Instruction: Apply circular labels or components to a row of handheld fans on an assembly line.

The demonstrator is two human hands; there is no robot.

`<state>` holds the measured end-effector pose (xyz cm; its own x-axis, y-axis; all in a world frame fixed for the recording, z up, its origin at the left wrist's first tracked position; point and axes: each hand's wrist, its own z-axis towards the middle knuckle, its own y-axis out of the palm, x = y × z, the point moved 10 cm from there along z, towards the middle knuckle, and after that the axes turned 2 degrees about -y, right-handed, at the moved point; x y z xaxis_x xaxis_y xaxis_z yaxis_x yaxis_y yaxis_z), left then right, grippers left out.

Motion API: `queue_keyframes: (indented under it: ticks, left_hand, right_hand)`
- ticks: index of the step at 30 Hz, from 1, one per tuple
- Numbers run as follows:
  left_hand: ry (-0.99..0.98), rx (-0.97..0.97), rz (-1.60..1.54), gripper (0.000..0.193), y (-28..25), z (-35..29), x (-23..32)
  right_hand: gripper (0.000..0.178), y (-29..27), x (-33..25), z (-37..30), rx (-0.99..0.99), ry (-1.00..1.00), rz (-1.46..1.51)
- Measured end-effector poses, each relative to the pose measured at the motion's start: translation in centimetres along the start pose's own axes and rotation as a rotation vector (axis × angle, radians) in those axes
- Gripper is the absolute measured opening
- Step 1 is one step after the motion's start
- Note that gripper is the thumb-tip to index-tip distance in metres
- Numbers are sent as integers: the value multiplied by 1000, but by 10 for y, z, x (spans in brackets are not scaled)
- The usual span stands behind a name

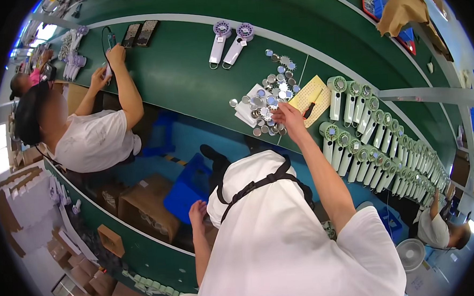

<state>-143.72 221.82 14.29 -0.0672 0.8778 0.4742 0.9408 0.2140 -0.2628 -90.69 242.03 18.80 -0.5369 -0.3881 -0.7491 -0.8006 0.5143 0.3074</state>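
My right hand (pixel 290 118) reaches over the near right side of a loose pile of small round metal discs (pixel 260 102), some silver and some with a bluish face. Its fingers are apart and touch the pile's edge; no disc shows clearly in its grip. Right beside it lies a yellow perforated board (pixel 315 92) with a screwdriver (pixel 310 110) with a red and black handle on it. Down by my left side, away from the bench, my left hand (pixel 197 211) is loosely open near a blue bin (pixel 188 188), and nothing shows in it.
Two lilac handheld fans (pixel 220 44) lie at the back of the green bench (pixel 179 70). Rows of pale green handheld fans (pixel 361 106) fill the right side. At left, a co-worker (pixel 94 134) works with a corded tool (pixel 111 39). A cardboard box (pixel 149 203) stands below.
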Motion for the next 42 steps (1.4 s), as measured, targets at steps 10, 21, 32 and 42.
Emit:
queue_keyframes:
  ticks: [10, 21, 32, 42]
  left_hand:
    - [1, -8, -249, 25, 50, 1, -41]
    - [62, 74, -100, 25, 64, -2, -41]
    - [831, -321, 219, 44, 228, -141, 261]
    - [1033, -228, 510, 44, 260, -171, 268]
  right_hand:
    - [25, 9, 3, 9, -32, 95, -2]
    - [19, -10, 13, 10, -63, 167, -205]
    - [20, 112, -3, -34, -477, 196, -465]
    - [23, 138, 1, -65, -560, 280, -453]
